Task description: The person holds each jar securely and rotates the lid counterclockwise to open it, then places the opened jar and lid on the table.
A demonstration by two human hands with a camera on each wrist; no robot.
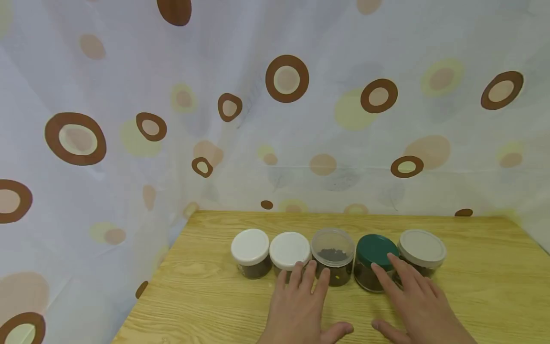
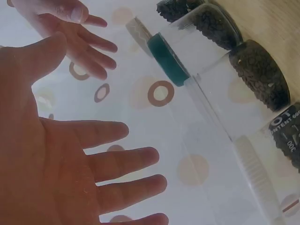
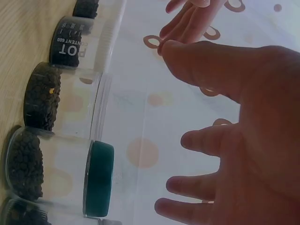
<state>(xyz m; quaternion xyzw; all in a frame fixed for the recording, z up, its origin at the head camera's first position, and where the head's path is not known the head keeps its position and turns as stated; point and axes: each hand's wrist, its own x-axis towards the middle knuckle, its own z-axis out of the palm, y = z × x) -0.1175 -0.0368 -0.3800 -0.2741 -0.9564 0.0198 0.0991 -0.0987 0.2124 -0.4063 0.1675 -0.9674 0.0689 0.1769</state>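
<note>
- The left hand (image 1: pixel 296 306) spreads straight fingers near the inner white-lidded jar (image 1: pixel 289 248) and clear-lidded jar (image 1: pixel 333 246), apart from both.
- The right hand (image 1: pixel 418 306), also spread, hovers by the green-lidded jar (image 1: pixel 373 251) and grey-lidded jar (image 1: pixel 423 246), apart from both.
- These four and the outer white-lidded jar (image 1: pixel 250 248) stand upright in a row on the wood-grain table (image 1: pixel 193 301).
- Dark pellets (image 3: pixel 42 103) partly fill the jars.
</note>
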